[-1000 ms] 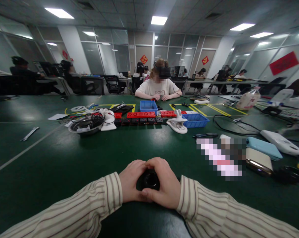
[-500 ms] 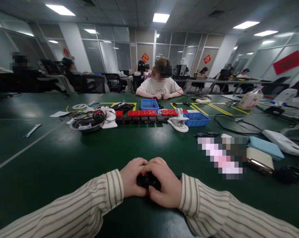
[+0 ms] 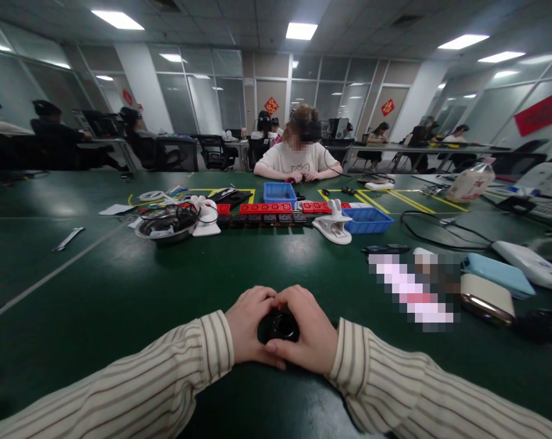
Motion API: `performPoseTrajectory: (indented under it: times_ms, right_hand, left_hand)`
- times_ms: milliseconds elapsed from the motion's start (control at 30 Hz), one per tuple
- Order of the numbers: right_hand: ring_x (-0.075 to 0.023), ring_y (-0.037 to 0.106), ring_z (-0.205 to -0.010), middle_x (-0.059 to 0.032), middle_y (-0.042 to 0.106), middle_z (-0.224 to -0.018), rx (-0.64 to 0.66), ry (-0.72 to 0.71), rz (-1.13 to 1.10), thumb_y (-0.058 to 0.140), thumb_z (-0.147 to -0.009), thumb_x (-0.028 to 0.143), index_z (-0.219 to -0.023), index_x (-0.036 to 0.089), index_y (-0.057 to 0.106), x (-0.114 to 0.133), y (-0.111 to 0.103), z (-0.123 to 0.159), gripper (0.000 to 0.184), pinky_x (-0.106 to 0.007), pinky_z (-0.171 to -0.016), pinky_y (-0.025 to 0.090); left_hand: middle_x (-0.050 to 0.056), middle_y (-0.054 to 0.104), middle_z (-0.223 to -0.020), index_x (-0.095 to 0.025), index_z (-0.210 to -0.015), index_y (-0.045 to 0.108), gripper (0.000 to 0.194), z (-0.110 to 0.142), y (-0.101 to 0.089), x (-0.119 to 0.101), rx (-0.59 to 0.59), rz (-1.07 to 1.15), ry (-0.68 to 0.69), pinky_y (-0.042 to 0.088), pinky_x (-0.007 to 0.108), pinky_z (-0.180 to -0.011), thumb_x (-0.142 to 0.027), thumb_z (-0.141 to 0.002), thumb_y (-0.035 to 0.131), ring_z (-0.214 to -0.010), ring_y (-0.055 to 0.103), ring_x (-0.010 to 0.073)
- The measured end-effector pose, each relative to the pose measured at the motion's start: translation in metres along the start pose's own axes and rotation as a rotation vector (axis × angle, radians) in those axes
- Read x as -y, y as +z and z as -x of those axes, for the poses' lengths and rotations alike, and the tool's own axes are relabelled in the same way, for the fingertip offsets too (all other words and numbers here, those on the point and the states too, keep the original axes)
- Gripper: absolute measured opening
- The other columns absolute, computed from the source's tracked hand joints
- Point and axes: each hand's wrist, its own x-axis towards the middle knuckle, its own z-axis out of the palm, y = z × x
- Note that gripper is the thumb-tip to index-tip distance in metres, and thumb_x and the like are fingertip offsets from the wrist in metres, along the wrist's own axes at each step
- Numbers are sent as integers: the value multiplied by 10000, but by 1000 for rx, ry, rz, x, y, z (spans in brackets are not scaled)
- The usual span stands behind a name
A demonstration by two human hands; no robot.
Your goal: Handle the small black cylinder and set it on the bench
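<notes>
A shiny black rounded object [image 3: 284, 326] with a dark round hollow in its top sits between my hands, low over the green table. What kind of thing it is I cannot make out. My left hand [image 3: 253, 326] curves round its left side, thumb along the near edge. From the right, my right hand [image 3: 310, 329] wraps it, with its thumb across the front over the left thumb. The fingertips of both hands meet at the far side. Both palms hide the object's sides and underside.
Across the green table [image 3: 212, 268] lie a metal bowl [image 3: 166, 235] of cables, red power strips [image 3: 267, 208], a white clip stand [image 3: 333, 228] and blue bins [image 3: 370, 221]. A beige case [image 3: 486, 299] and a light-blue case [image 3: 499, 274] lie right. A person [image 3: 298, 155] sits opposite.
My hands have parted a little, and the right fingers no longer cover as much of the black object. Its hollow top shows more. The whole scene has shifted slightly right in view.
</notes>
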Motion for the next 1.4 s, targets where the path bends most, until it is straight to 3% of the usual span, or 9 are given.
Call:
performPoseTrajectory:
  times_ms: [233, 467, 667, 767, 867, 1033, 1133, 1300, 1400]
  right_hand:
    - [-198, 457, -777, -51, 531, -813, 60, -26, 20, 533, -669, 236, -854, 162, 495, 5, 0, -1, 203, -356, -716, 376]
    - [-201, 467, -797, -56, 543, -812, 78, -197, -55, 405, -581, 138, -886, 165, 498, 8, -3, 1, 320, -368, -743, 381]
    - [-208, 467, -843, -60, 556, -877, 6, -231, -57, 488, -714, 286, -943, 162, 477, 7, -3, -1, 260, -385, -793, 358]
    - [-211, 455, -773, -68, 536, -811, -89, -154, 55, 475, -759, 478, -870, 156, 484, 5, -2, -1, 341, -381, -727, 364]
    - [-213, 443, -744, -73, 524, -786, -79, -64, 172, 467, -742, 566, -826, 148, 500, 3, 0, 0, 428, -385, -708, 357]
    - [-207, 435, -756, -61, 528, -769, 7, -29, 234, 533, -729, 378, -796, 143, 515, 5, 2, 0, 245, -382, -736, 343]
    - [-200, 438, -766, -59, 535, -775, 4, -76, 196, 487, -697, 263, -796, 147, 512, 8, 1, 0, 155, -373, -742, 346]
    - [-199, 453, -773, -48, 548, -751, 22, -192, 94, 404, -599, 183, -798, 170, 495, 12, -2, 1, 219, -371, -749, 354]
    - [-203, 469, -820, -38, 565, -749, 26, -225, 53, 391, -585, 179, -812, 176, 495, 12, -3, 2, 249, -401, -843, 320]
  left_hand:
    - [67, 542, -923, -149, -897, 582, 434, 0, -3, -6, 28, -53, -17, 410, 396, -801, -297, -523, 746, -884, 500, 248]
    - [40, 544, -944, -184, -898, 591, 408, -2, -1, -2, 62, -23, -13, 404, 391, -826, -286, -530, 736, -900, 504, 243]
    - [84, 491, -1045, -160, -1044, 517, 666, -1, 2, 3, 17, 14, 16, 375, 439, -885, -505, -515, 728, -962, 467, 271]
    - [86, 466, -1014, -155, -996, 504, 649, 0, 2, 1, -62, -7, 6, 389, 437, -868, -536, -512, 706, -942, 456, 265]
    - [80, 474, -960, -147, -965, 517, 674, 1, 2, -2, -83, -67, 19, 396, 438, -840, -584, -485, 699, -894, 458, 259]
    - [58, 511, -896, -152, -875, 568, 415, 1, 3, -2, -40, -102, 64, 400, 384, -814, -396, -566, 699, -863, 483, 230]
    - [55, 515, -898, -154, -884, 582, 414, 1, 3, 0, -26, -89, 74, 401, 375, -817, -314, -524, 707, -872, 489, 231]
    - [36, 509, -917, -187, -842, 596, 342, -1, 3, 0, 27, -69, 80, 402, 382, -837, -277, -523, 680, -882, 489, 229]
    - [46, 508, -997, -201, -958, 564, 450, -1, 3, 1, 63, -57, 56, 324, 470, -939, -306, -537, 681, -946, 486, 250]
